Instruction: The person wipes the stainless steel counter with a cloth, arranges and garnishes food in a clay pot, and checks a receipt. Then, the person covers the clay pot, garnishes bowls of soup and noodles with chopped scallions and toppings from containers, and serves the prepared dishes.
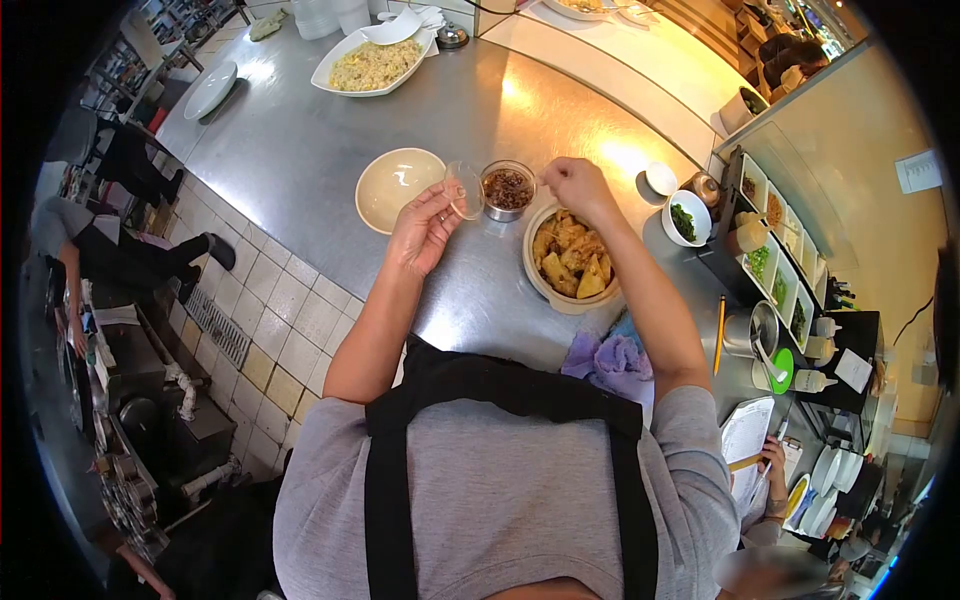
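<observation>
My left hand [428, 225] pinches a clear round lid [466, 190] by its edge and holds it tilted. Just right of the lid stands a glass container [508, 188] of dark reddish-brown bits. My right hand [575, 185] is raised over the far rim of a pot [552, 297] full of browned chunks of food [575, 262]. Its fingers are pressed together, and whatever they may hold is too small to see. A cream bowl [385, 180] sits left of my left hand.
A white dish of fried rice [375, 65] stands at the back. On the right are a bowl of chopped greens [685, 220], a rack of garnish trays [775, 240] and a purple cloth [612, 362]. Another person's hand [775, 455] is near papers [748, 440]; others stand at left.
</observation>
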`<state>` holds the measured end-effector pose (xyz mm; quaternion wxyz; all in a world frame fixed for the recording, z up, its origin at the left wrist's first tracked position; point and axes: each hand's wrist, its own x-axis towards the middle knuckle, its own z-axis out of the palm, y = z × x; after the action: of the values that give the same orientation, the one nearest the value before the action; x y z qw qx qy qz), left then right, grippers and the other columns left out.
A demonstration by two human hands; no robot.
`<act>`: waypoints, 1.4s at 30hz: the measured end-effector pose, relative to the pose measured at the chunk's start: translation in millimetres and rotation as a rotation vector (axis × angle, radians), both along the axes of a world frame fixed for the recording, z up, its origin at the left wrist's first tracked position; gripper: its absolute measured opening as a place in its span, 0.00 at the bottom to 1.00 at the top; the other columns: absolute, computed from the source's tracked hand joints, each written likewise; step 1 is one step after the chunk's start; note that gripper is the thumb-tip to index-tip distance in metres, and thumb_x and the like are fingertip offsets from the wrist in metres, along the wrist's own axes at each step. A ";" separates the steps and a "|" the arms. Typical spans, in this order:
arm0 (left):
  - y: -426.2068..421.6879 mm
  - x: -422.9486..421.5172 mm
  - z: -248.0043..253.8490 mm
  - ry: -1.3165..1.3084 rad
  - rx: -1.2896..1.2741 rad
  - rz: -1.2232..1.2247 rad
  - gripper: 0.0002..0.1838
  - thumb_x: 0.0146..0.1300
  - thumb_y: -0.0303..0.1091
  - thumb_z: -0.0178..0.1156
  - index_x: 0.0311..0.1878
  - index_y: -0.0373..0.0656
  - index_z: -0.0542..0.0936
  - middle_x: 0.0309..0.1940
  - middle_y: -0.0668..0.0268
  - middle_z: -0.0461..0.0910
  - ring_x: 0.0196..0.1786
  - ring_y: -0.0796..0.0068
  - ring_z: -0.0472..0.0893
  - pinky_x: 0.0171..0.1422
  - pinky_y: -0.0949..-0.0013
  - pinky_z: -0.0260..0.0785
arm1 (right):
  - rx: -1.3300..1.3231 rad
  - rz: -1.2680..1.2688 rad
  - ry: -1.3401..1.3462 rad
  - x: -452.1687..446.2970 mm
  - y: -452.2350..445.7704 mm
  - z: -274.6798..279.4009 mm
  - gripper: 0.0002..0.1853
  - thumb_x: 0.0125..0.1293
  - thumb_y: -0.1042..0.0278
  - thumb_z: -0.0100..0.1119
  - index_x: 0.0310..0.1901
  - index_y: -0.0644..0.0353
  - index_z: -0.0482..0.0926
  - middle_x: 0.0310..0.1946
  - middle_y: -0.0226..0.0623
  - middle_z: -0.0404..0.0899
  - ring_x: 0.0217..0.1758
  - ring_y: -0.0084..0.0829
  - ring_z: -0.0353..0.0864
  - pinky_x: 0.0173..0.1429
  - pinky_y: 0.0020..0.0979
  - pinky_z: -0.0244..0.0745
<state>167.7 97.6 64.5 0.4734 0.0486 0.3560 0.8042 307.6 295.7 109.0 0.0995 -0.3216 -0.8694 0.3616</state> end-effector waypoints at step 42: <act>1.6 1.8 -11.3 -0.019 0.048 -0.036 0.13 0.62 0.25 0.55 0.49 0.31 0.72 0.41 0.61 0.77 0.43 0.73 0.79 0.51 0.74 0.76 | 0.775 0.641 -0.024 6.8 -21.2 26.3 0.06 0.57 0.71 0.52 0.26 0.63 0.70 0.23 0.46 0.74 0.30 0.45 0.78 0.32 0.40 0.74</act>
<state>169.5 99.2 53.3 0.4898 0.0587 0.3313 0.8043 314.4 274.5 135.3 0.0854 0.0179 -0.9960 0.0207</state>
